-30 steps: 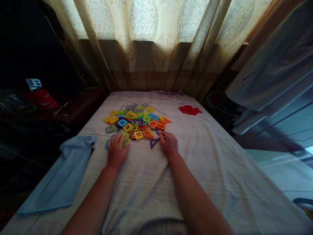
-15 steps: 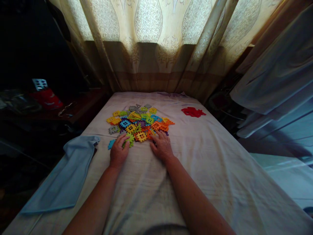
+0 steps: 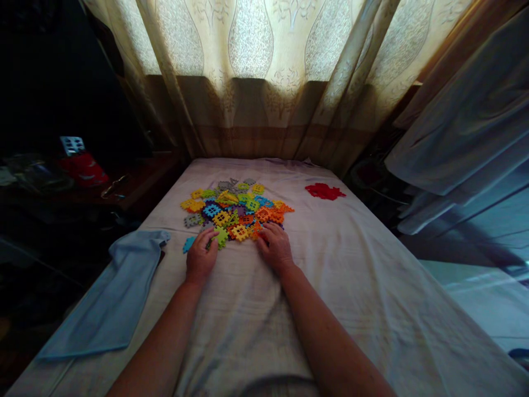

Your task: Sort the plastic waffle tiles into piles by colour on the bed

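Observation:
A heap of plastic interlocking blocks (image 3: 221,218) in yellow, orange, green, blue, purple and grey lies on the cloth-covered surface. My left hand (image 3: 201,257) rests at its near left edge, fingers loosely curved and thumb apart, touching a lime-green block (image 3: 222,237). Just left of those fingers lies a blue block (image 3: 189,243). At the near right edge, my right hand (image 3: 276,246) has its fingers bent but apart, the tips against an orange block (image 3: 257,229). Neither hand visibly lifts anything. Some blocks by the fingertips are partly hidden.
A separate pile of red blocks (image 3: 324,191) sits at the far right of the pale sheet (image 3: 351,264). On the left lies a light-blue cloth (image 3: 111,298). Beyond the far edge hangs a patterned curtain (image 3: 248,118). White fabric (image 3: 450,132) hangs at the right.
The fingers of my right hand have bent a little more, and the orange block at their tips has shifted slightly. My left hand stays nearly still. The camera view has tilted a little.

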Action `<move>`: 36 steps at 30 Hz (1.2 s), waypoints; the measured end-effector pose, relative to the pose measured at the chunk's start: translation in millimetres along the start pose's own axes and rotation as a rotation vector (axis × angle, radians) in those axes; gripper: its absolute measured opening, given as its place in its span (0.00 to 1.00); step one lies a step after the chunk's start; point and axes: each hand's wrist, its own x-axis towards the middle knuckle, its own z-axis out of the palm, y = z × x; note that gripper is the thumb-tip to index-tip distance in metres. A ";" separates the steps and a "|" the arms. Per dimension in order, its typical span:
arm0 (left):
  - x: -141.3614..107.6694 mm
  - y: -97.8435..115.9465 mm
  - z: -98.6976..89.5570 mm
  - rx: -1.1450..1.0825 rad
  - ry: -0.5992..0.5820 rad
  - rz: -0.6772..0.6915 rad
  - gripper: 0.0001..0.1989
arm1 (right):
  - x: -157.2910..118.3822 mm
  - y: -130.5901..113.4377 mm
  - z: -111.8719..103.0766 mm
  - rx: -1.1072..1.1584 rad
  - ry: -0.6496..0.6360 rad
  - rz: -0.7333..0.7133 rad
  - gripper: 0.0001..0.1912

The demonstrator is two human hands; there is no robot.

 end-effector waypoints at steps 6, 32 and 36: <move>0.4 1.0 -0.3 -0.008 0.001 0.007 0.13 | 1.9 29.7 -13.6 -0.104 0.139 0.157 0.08; -9.4 21.2 5.3 0.385 -0.282 0.205 0.18 | -5.3 62.3 -53.1 -0.327 0.154 0.575 0.13; -7.5 29.8 8.8 0.442 -0.322 0.183 0.22 | -1.6 45.8 -40.9 -0.256 0.167 0.407 0.13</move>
